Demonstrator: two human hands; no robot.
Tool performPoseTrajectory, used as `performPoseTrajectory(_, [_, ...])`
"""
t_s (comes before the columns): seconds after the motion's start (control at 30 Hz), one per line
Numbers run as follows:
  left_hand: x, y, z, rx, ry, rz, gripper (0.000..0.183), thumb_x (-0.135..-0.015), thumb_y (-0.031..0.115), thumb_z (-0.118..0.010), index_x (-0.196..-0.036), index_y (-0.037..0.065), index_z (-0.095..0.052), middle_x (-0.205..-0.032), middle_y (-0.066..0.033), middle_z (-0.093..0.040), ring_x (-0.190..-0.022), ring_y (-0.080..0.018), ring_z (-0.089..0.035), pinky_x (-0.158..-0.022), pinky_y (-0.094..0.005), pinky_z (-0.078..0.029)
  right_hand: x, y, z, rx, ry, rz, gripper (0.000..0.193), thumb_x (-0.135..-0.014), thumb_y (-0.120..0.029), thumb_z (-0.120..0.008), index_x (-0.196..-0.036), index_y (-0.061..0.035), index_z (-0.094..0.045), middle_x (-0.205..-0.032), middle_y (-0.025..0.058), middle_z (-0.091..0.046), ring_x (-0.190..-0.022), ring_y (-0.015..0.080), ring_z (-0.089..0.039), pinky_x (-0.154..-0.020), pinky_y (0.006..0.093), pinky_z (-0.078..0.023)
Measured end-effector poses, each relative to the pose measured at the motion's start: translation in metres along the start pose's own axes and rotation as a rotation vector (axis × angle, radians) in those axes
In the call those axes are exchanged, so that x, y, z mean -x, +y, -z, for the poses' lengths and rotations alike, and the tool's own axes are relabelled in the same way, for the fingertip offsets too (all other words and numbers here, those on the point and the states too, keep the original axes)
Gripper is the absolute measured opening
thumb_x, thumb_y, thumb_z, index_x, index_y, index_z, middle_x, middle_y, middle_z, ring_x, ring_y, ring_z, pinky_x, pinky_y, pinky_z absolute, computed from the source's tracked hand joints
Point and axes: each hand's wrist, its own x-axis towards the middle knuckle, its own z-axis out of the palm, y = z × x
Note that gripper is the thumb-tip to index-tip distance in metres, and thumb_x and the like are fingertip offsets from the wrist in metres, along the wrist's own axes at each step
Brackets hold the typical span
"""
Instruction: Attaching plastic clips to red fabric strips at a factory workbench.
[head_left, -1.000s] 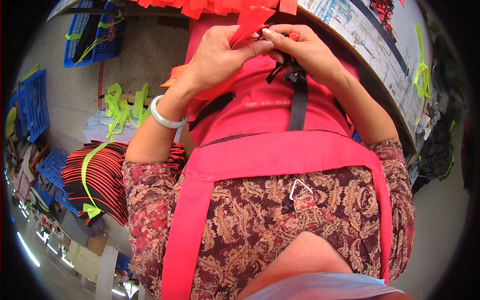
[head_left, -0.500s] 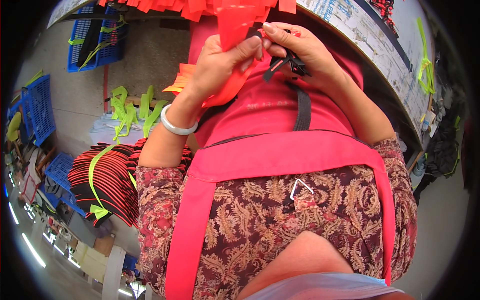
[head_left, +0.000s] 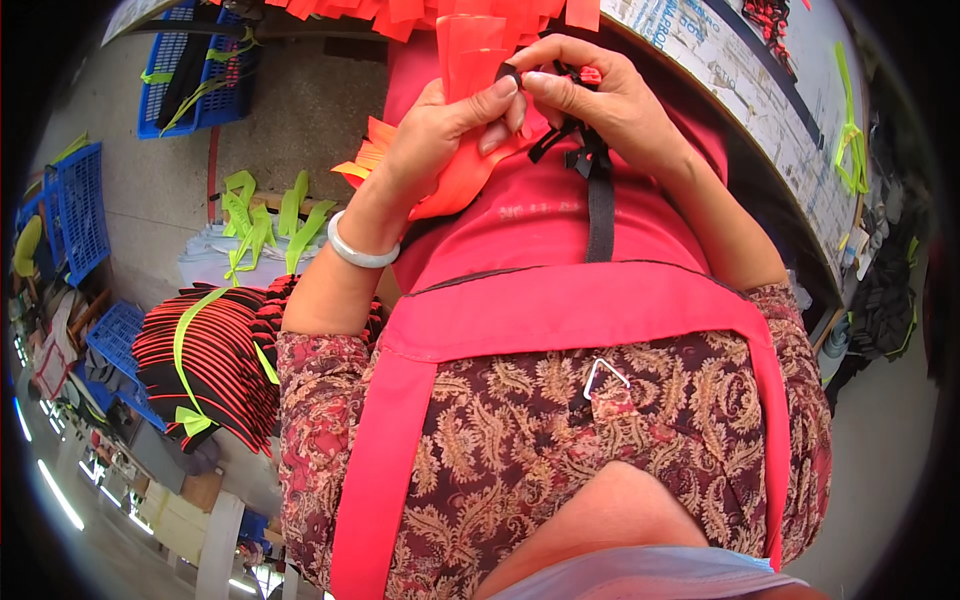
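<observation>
A bundle of bright orange-red fabric strips (head_left: 470,62) is gripped in my left hand (head_left: 435,135). Its ends stick up past my thumb and fan out below my wrist. My right hand (head_left: 630,108) is closed round a bunch of short black webbing strips (head_left: 582,158) with red bits among them. At the meeting of both hands' fingertips, a small dark loop (head_left: 510,74) shows against the orange bundle. How its ends run is hidden by my fingers. One longer black strap (head_left: 600,220) hangs below the right hand over my red apron (head_left: 530,235).
More orange-red strips (head_left: 400,12) hang over the table edge ahead. A worn white table (head_left: 690,45) curves along the right, with a yellow-green ribbon (head_left: 850,150). On the left are blue crates (head_left: 80,215), yellow-green strips (head_left: 250,225) and a tied stack of black-and-red pieces (head_left: 205,350).
My right index finger has risen and arches over toward the left fingertips. The black bunch has turned and hangs lower from the right hand. My left hand keeps its hold.
</observation>
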Motion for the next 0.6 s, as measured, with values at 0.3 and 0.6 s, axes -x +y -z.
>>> performPoseTrajectory(0.3, [-0.003,-0.006,-0.005,-0.144,0.18,-0.073,0.025,-0.093,0.021,-0.058,-0.078,0.001,-0.062,-0.064,0.0017,-0.052,-0.057,-0.0053,-0.045,-0.053,-0.0215,-0.036,-0.003,-0.009,0.004,0.003,-0.001,-0.09,0.02,-0.091,-0.022,-0.061,-0.097,-0.0028,-0.059,-0.072,-0.0037,-0.053,-0.066,0.002,-0.048,-0.057,0.0174,-0.039])
performPoseTrajectory(0.6, [-0.001,-0.002,0.003,-0.216,-0.02,0.111,0.026,-0.093,0.022,-0.057,-0.076,0.003,-0.057,-0.063,0.0023,-0.05,-0.056,-0.0056,-0.044,-0.052,-0.0219,-0.036,-0.009,-0.002,0.026,0.191,-0.31,-0.246,0.032,-0.092,-0.036,-0.058,-0.091,-0.0034,-0.059,-0.062,-0.0027,-0.047,-0.058,0.0039,-0.043,-0.053,0.0212,-0.036])
